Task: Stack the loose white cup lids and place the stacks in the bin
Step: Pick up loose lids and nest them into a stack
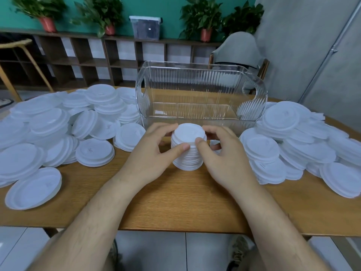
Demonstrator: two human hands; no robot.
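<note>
At the far left a heap of loose white cup lids spreads across the wooden tabletop, overlapping and tilted, some already nested in short stacks. One lid lies flat on its own at the near left edge.

The left hand reaches in from the near side and holds the left side of a stack of lids. Its thumb presses the near face high up and its fingers curl round the far side. The stack stands upright on the tabletop at the middle, between both hands and just in front of the bin.

The right hand grips the stack's right side in the same way, thumb on the near upper rim beside the left thumb, its fingers wrapped round the far edge near the top.

Just behind the stack stands the clear ribbed plastic bin, upright, with a handle cut-out at each end.

To the right a second heap of lids reaches the tabletop's right edge, touching the bin's right end.

Along the far wall runs a dark wooden shelf bearing potted plants and a lidded storage box. A grey chair stands behind the bin.
</note>
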